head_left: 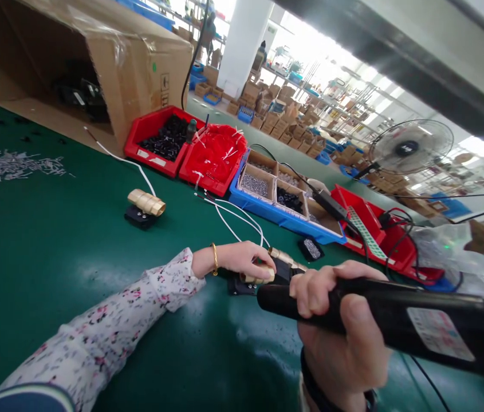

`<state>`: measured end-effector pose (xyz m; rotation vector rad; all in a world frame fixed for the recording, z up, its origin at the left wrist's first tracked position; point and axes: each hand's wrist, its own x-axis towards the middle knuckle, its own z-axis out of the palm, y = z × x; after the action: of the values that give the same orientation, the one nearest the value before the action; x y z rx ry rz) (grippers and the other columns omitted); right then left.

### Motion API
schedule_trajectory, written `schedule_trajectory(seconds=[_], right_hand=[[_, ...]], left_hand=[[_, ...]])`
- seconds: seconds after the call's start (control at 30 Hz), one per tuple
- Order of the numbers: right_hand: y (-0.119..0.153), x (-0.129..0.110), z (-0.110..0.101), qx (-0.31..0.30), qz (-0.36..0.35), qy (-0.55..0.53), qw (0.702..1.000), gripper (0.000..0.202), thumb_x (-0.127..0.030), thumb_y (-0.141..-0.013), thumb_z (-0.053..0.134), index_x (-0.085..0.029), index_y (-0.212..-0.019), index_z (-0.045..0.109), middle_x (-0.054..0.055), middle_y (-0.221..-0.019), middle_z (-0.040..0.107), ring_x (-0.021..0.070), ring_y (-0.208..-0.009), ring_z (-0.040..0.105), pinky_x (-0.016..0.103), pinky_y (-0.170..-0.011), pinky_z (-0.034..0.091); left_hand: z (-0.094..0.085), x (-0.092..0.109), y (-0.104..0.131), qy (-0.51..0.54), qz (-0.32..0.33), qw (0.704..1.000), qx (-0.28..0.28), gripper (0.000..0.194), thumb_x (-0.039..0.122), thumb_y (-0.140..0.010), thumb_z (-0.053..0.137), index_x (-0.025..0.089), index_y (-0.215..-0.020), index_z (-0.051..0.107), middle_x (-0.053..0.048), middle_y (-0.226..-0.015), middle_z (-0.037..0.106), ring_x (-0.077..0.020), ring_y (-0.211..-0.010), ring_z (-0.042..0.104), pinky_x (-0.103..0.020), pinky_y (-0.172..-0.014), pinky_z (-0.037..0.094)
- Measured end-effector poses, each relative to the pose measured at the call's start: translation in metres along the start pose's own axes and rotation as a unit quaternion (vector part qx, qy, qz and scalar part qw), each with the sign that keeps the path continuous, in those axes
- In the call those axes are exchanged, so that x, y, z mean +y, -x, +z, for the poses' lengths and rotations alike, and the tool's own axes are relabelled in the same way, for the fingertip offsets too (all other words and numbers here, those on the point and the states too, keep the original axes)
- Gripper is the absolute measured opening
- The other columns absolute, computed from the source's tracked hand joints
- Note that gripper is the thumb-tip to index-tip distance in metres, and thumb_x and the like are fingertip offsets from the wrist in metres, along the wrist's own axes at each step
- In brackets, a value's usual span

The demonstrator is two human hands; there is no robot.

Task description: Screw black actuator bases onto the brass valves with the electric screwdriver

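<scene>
My left hand (pixel 244 258), with a gold bracelet at the wrist, has its fingers closed over a brass valve (pixel 259 274) fixed to a black base (pixel 242 287) on the bench. Just behind it lies another brass valve (pixel 287 258) on a black housing, partly hidden by my hands. My right hand (pixel 336 320) wraps around a thick black electric screwdriver (pixel 379 309) with a white label. The screwdriver's rounded end points left, in front of the held valve; its working tip cannot be made out. A third brass valve (pixel 146 202), with a white cable, rests farther left.
Red bins (pixel 156 160) of black parts and a blue tray (pixel 267 210) of sorted small parts line the back. A small black dish (pixel 310 249) holds screws. Left are a big cardboard box (pixel 138 74) and a pile of pale pins (pixel 14 166). A fan (pixel 411 147) stands at right.
</scene>
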<state>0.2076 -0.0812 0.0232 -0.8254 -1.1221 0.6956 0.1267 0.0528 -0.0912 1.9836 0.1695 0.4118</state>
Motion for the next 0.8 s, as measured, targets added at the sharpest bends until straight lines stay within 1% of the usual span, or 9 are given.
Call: schedule_trajectory(seconds=[0.13,0.4,0.53,0.7,0.8], right_hand=[[0.001,0.001,-0.001,-0.006,0.0,0.004,1.0,0.018,-0.028,-0.086,0.059,-0.019,-0.098,0.049,-0.005,-0.057,0.048,0.0103,-0.048,0.045,0.025,-0.049,0.04],[0.002,0.001,0.0,-0.011,0.007,0.012,1.0,0.019,-0.03,-0.085,0.059,-0.019,-0.097,0.049,-0.005,-0.057,0.048,0.0103,-0.048,0.044,0.025,-0.049,0.04],[0.002,0.002,0.002,-0.015,0.012,0.014,1.0,0.018,-0.029,-0.086,0.057,-0.019,-0.098,0.049,-0.005,-0.058,0.047,0.0104,-0.048,0.044,0.026,-0.051,0.04],[0.002,0.0,0.0,0.004,0.013,0.022,1.0,0.02,-0.032,-0.084,0.058,-0.019,-0.097,0.05,-0.006,-0.056,0.046,0.0102,-0.048,0.042,0.026,-0.053,0.04],[0.002,-0.001,0.0,0.008,0.019,0.027,0.999,0.019,-0.032,-0.084,0.057,-0.019,-0.096,0.05,-0.006,-0.056,0.045,0.0102,-0.048,0.041,0.027,-0.053,0.039]], left_hand=[[0.0,-0.002,-0.001,-0.003,0.003,1.0,-0.002,0.029,0.032,-0.085,0.06,0.013,-0.106,0.067,-0.005,-0.099,0.067,-0.0167,-0.09,0.061,-0.021,-0.08,0.044],[-0.001,0.001,-0.001,-0.011,-0.015,1.0,-0.002,0.027,0.032,-0.084,0.062,0.015,-0.104,0.068,-0.003,-0.1,0.067,-0.0161,-0.091,0.061,-0.02,-0.08,0.043],[0.001,-0.003,-0.001,-0.008,-0.012,1.0,0.003,0.027,0.033,-0.084,0.062,0.016,-0.104,0.068,-0.003,-0.102,0.067,-0.0157,-0.092,0.061,-0.02,-0.081,0.044],[0.004,-0.009,-0.002,-0.002,-0.003,1.0,0.011,0.027,0.033,-0.084,0.062,0.016,-0.103,0.068,-0.003,-0.099,0.067,-0.015,-0.088,0.061,-0.021,-0.078,0.045],[0.005,-0.012,-0.002,-0.003,-0.001,1.0,0.014,0.027,0.034,-0.083,0.063,0.017,-0.103,0.068,-0.003,-0.099,0.067,-0.0152,-0.089,0.06,-0.022,-0.079,0.044]])
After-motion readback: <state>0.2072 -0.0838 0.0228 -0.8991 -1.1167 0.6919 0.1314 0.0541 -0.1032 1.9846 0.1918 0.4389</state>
